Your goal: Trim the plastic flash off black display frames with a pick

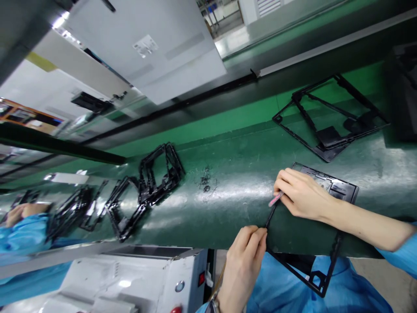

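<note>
A black plastic frame (325,282) reaches over the front edge of the bench, its far part resting on the green top. With fingers pinched, my left hand (245,254) grips its left bar. My right hand (301,193) is closed around a slim tool with a pink end (275,199), close to that same bar. The tool's working tip is hidden, so its kind cannot be told. Beneath the right hand lies the frame's flat panel section (343,189), partly covered by the hand and forearm.
More black frames (329,150) lie at the back right. Stacked frames (161,174) stand to the left, near a co-worker's hands (24,213). Black plastic scraps (206,180) are scattered mid-bench. A white machine (153,278) with buttons stands at the bench's front edge.
</note>
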Tool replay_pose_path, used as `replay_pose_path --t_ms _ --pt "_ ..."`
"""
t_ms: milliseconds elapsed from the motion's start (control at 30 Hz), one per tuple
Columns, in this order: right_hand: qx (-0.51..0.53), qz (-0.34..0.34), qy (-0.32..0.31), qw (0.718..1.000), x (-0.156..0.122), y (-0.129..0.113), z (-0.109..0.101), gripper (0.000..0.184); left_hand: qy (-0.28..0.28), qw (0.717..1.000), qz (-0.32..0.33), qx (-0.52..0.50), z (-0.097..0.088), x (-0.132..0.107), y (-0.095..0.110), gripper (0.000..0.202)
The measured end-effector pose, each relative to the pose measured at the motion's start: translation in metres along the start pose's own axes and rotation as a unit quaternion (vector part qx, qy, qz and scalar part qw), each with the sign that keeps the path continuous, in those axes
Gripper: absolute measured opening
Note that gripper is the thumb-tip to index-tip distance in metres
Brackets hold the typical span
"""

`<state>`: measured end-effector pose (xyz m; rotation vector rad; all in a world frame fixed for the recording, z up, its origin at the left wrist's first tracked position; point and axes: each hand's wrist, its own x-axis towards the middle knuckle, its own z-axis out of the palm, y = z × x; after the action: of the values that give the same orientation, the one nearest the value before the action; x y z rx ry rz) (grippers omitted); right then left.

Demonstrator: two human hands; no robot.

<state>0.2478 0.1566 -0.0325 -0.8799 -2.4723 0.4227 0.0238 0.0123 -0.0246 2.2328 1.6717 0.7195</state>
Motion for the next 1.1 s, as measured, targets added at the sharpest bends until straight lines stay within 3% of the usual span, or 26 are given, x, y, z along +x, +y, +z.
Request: replay_pose_path --t_ms 167,400,667,967,1100 --pt "0.054 -0.082 -0.069 0.993 -0.005 -0.011 0.004 0.008 0.007 1.0 0.005 -0.003 -0.001 0.002 0.001 0.017" --pt "0.031 -0.078 -0.071 0.994 -0.007 -0.013 0.008 0.013 0.042 0.999 0.016 0.0 0.003 0.004 -0.001 0.017" --pt "0.034 -0.069 -0.08 0.994 -0.005 -0.014 0.005 0.012 0.046 0.998 -0.018 -0.046 0.002 0.0 -0.003 0.013" --pt "0.03 -0.069 -0.078 0.994 -0.006 -0.015 0.006 0.011 0.039 0.999 0.022 0.002 0.004 0.007 0.0 0.019" --pt "0.032 -0.065 -0.08 0.994 -0.006 -0.014 0.007 0.01 0.033 0.998 -0.016 -0.047 0.002 0.009 -0.003 0.016"
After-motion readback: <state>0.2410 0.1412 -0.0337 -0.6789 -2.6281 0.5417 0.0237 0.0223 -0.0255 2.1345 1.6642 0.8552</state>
